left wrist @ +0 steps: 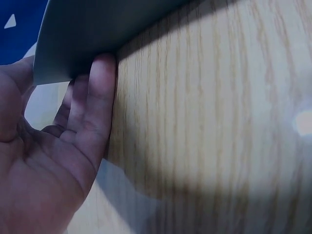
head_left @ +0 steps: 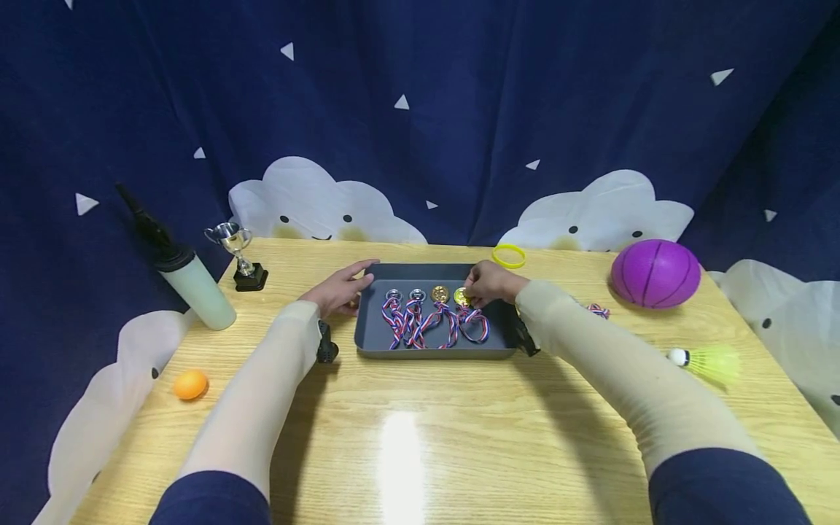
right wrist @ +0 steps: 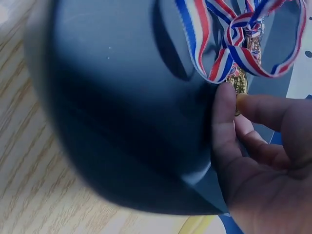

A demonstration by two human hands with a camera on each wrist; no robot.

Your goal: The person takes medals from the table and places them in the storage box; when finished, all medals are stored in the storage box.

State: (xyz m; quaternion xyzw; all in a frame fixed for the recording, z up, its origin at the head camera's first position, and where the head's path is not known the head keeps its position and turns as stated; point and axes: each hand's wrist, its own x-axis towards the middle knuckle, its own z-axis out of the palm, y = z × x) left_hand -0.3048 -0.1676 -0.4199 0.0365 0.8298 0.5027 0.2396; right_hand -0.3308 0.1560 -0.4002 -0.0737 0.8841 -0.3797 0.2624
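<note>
A dark grey tray [head_left: 438,354] holds several medals in a row on striped red, white and blue ribbons. Two silver medals [head_left: 416,294] lie to the left, then a bronze-gold medal [head_left: 440,294]. The rightmost is a gold medal [head_left: 462,297], pinched between thumb and fingertips of my right hand [head_left: 491,283]; its ribbon [head_left: 474,326] lies looped on the tray floor. In the right wrist view, the gold medal [right wrist: 239,87] shows at the fingertips. My left hand [head_left: 337,289] holds the tray's left side, fingers [left wrist: 100,87] against the outer wall and thumb at the rim.
Left on the table are a bottle [head_left: 200,292], a silver trophy cup [head_left: 241,255] and an orange ball [head_left: 190,384]. A yellow wristband [head_left: 508,256] lies behind the tray. On the right are a purple ball [head_left: 656,274], a shuttlecock [head_left: 705,362] and another striped ribbon [head_left: 599,310].
</note>
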